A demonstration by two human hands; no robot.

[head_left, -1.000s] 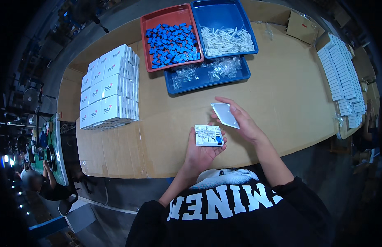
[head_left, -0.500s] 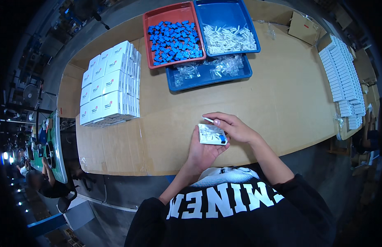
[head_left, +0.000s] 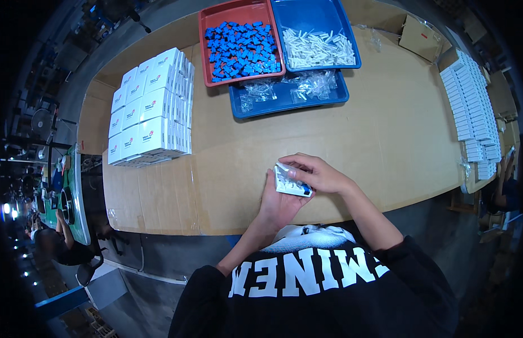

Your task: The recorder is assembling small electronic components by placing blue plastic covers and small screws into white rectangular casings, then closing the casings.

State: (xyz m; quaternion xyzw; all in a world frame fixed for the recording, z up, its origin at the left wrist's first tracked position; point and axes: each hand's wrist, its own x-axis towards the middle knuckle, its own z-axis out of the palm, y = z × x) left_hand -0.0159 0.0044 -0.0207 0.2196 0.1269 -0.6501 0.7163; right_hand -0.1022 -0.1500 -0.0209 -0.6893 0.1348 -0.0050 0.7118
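Note:
My left hand (head_left: 278, 205) cradles a small open white box (head_left: 281, 185) from below, its thumb along the left side. Small white pieces and clear plastic show inside, with a blue piece (head_left: 307, 191) at the box's right end. Over the box's upper right part lies my right hand (head_left: 323, 176), its fingers bent and its thumb reaching inside. A slim white stick-like piece (head_left: 284, 167) shows at its fingertips by the box's far edge, partly hidden by the fingers.
A red tray (head_left: 203, 53) of blue pieces and a blue tray (head_left: 351, 39) of white pieces rest at the back. Below them, another blue tray (head_left: 284, 106) holds clear bags. White boxes stand stacked at left (head_left: 152, 107) and right (head_left: 470, 107). Other people work beyond both table ends.
My right hand has lowered the white stick-like piece from above the box to its far edge. The thumb now covers part of the inside, and the box is tilted slightly.

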